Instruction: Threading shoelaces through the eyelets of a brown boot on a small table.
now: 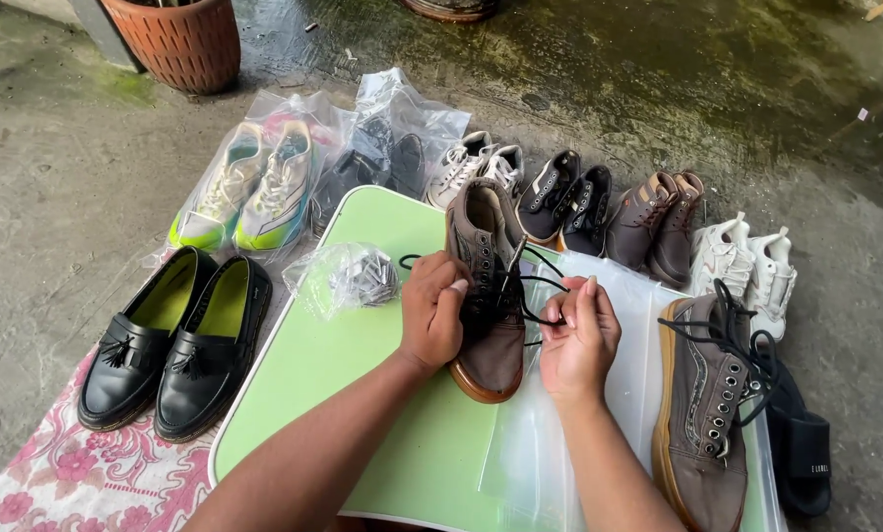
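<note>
Loafers (170, 340), black and glossy, sit well left of your fingers. Your left hand (431, 310) has fingers curled together against the brown shoe (486, 296), upright on the green table (362, 394); soft upper, stiff sole, so brace there. Your right hand (579, 340) pinches the thin black lace (545, 286), likely limp and slippery. Its mate (702, 414) lies right.

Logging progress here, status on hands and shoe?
Left hand steadying brown shoe. Right hand pinching black lace. Nothing in the way.
</note>
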